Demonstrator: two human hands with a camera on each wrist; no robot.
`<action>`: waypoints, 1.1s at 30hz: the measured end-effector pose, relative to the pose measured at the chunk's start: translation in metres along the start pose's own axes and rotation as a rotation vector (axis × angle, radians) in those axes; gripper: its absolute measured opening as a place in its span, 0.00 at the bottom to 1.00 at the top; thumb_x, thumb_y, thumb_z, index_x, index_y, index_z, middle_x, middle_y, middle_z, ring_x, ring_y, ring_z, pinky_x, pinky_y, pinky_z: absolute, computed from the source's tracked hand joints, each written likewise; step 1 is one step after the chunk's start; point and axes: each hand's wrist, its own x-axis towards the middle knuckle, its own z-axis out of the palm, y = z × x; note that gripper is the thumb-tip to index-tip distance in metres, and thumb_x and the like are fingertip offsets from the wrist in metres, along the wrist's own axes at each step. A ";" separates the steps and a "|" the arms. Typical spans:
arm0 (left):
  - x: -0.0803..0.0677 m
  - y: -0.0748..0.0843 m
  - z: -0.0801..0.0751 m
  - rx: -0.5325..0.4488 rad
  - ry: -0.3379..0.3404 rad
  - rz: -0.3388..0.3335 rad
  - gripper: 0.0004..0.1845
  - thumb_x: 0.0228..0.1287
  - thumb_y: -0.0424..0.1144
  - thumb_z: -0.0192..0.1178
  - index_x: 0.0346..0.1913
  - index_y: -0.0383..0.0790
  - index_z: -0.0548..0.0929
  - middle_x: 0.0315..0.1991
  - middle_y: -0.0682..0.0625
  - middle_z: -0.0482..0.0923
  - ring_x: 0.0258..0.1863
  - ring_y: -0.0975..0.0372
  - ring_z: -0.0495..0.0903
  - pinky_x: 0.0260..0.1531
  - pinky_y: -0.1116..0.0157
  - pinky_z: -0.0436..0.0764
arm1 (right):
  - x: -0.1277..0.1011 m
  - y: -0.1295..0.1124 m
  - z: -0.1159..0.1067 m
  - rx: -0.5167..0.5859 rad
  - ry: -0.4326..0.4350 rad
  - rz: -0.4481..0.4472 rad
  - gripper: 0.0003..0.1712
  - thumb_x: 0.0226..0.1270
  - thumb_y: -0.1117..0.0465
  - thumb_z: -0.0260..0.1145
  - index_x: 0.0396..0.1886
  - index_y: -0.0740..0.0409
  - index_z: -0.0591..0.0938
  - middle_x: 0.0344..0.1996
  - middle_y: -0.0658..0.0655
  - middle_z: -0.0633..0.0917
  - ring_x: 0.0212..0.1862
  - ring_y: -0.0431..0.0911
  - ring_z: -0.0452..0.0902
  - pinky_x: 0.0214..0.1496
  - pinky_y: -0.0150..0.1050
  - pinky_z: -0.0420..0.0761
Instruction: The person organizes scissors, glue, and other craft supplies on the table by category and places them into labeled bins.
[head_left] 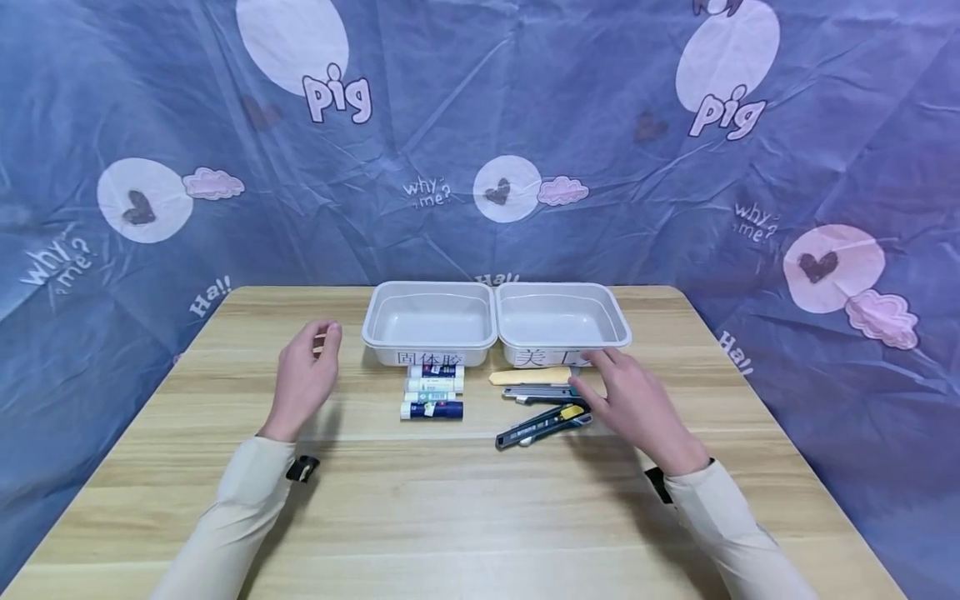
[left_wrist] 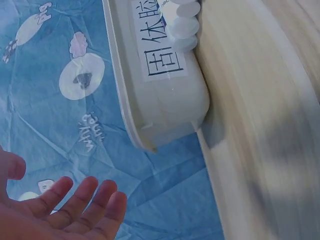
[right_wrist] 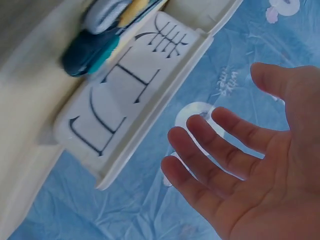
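Observation:
My left hand [head_left: 306,371] hovers over the table, left of the left white tub [head_left: 427,342], its fingers loosely bent and holding nothing. Several glue sticks, among them a dark blue one [head_left: 442,410] with a white cap, lie in a column in front of that tub. On the other side, my right hand [head_left: 637,404] is at the front right corner of the right white tub [head_left: 510,350], empty, fingers relaxed and spread in the right wrist view. Close to its fingertips lie several utility knives: a yellow one [head_left: 528,377], a grey one [head_left: 536,392] and dark ones [head_left: 521,432] that overlap.
Both tubs stand side by side at the table's [head_left: 450,517] back edge, with paper labels in Chinese characters [left_wrist: 160,45] on their fronts. Behind them hangs a blue printed cloth [head_left: 427,125], which also runs along both sides of the table.

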 end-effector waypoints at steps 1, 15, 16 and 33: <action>0.002 0.000 0.001 -0.005 -0.002 -0.009 0.25 0.82 0.49 0.47 0.62 0.29 0.78 0.58 0.33 0.80 0.56 0.41 0.81 0.59 0.45 0.80 | 0.002 -0.002 -0.001 0.000 -0.002 -0.007 0.25 0.73 0.48 0.67 0.58 0.62 0.81 0.50 0.63 0.85 0.50 0.60 0.83 0.48 0.60 0.84; 0.024 -0.012 0.021 -0.031 -0.038 -0.080 0.24 0.80 0.47 0.51 0.63 0.31 0.78 0.61 0.35 0.79 0.59 0.41 0.80 0.59 0.46 0.80 | 0.030 -0.038 -0.007 -0.007 -0.023 -0.118 0.23 0.74 0.45 0.65 0.52 0.59 0.84 0.46 0.58 0.88 0.47 0.54 0.86 0.46 0.53 0.86; 0.025 -0.012 0.023 -0.036 -0.040 -0.082 0.24 0.79 0.47 0.51 0.63 0.31 0.78 0.61 0.35 0.79 0.59 0.42 0.80 0.59 0.46 0.81 | 0.031 -0.040 -0.007 -0.005 -0.023 -0.126 0.22 0.74 0.45 0.65 0.51 0.58 0.85 0.46 0.58 0.88 0.47 0.54 0.86 0.45 0.53 0.86; 0.030 -0.026 0.037 -0.038 -0.197 -0.159 0.29 0.80 0.45 0.51 0.75 0.33 0.66 0.75 0.36 0.66 0.66 0.41 0.76 0.61 0.46 0.80 | 0.053 -0.082 0.008 0.041 -0.229 -0.189 0.18 0.76 0.45 0.63 0.50 0.53 0.84 0.43 0.50 0.88 0.44 0.48 0.86 0.44 0.48 0.86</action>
